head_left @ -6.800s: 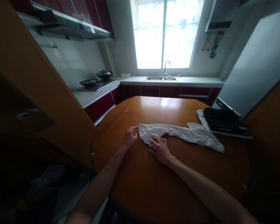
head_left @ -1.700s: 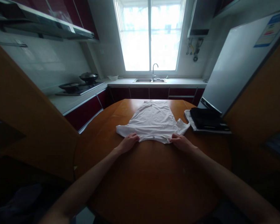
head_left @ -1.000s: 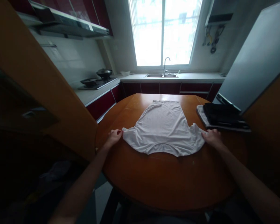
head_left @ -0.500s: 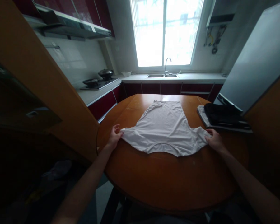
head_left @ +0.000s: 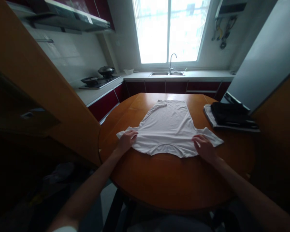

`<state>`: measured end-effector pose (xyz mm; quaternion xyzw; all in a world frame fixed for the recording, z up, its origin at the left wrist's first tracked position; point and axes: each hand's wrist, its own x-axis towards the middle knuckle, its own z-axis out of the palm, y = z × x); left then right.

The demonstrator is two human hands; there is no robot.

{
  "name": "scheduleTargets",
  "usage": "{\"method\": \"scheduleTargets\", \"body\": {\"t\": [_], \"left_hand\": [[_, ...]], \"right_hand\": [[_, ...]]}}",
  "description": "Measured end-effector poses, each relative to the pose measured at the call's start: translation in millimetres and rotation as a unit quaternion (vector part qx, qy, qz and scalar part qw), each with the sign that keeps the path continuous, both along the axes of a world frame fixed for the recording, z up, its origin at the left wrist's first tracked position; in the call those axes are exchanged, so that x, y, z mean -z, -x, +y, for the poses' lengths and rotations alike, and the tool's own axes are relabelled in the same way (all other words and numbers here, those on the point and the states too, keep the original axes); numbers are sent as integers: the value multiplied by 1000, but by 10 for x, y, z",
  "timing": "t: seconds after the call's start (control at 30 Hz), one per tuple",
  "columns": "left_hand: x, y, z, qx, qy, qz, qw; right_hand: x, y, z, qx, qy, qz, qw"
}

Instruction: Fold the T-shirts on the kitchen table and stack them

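Observation:
A white T-shirt (head_left: 166, 125) lies spread on the wooden table, its neckline toward me and its hem toward the window. My left hand (head_left: 127, 141) rests on the shirt where the left-side sleeve joins the body, fingers stretched out and lying on the cloth. On the other side my right hand (head_left: 204, 147) touches the shirt near the base of the right-side sleeve, its fingers extended. Both sleeves lie out to the sides, partly covered by my hands. The far left corner of the hem is folded over a little.
The round-ended wooden table (head_left: 169, 180) carries a stack of folded dark and grey clothes (head_left: 229, 114) at its right. Behind it runs a counter with a sink (head_left: 166, 73). Pans (head_left: 105, 71) stand on the stove at left; a fridge (head_left: 263, 61) is at right.
Both hands have let go of the sleeve ends and moved inward to the sleeve bases. The sleeves now lie flat on the table. The view has tilted slightly down.

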<state>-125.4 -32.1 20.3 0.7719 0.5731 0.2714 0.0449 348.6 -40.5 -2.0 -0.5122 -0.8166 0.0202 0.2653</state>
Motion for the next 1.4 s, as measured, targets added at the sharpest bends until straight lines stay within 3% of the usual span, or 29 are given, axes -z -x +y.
{"method": "scheduleTargets", "body": {"t": [0.1, 0.23, 0.33, 0.43, 0.53, 0.6, 0.73, 0.8, 0.9, 1.03, 1.1, 1.23, 1.4], "left_hand": [[93, -97, 52, 45, 56, 68, 995], [212, -30, -282, 51, 124, 140, 981], [194, 28, -527, 93, 138, 159, 973], [111, -43, -473, 119, 111, 141, 976], [112, -134, -238, 89, 84, 121, 985], [206, -101, -150, 60, 90, 124, 986], [462, 181, -197, 7, 92, 112, 989], [486, 284, -149, -19, 69, 94, 993], [302, 201, 237, -6, 32, 59, 998], [-66, -293, 1226, 18, 19, 6, 1000], [-156, -591, 1740, 11, 19, 1, 1000], [-84, -1081, 2497, -16, 56, -17, 998], [167, -1305, 2981, -19, 62, -92, 994]], "right_hand": [[86, 182, -89, -55, 49, -40, 996], [167, 17, -321, -69, 111, -104, 986], [107, -96, -452, -92, 134, -111, 980], [16, -62, -367, -74, 101, -70, 990], [34, 2, -186, -39, 75, -57, 995], [124, -7, -147, -24, 83, -82, 993], [333, -116, -272, -11, 91, -110, 990], [367, -135, -257, -7, 86, -100, 991], [283, -64, 91, 4, 85, -69, 994], [39, 149, 1041, 39, 120, -37, 991], [-67, 251, 1540, 71, 145, -35, 986], [-153, 387, 2333, 126, 171, -38, 977], [-53, 506, 3006, 168, 165, -35, 971]]}}
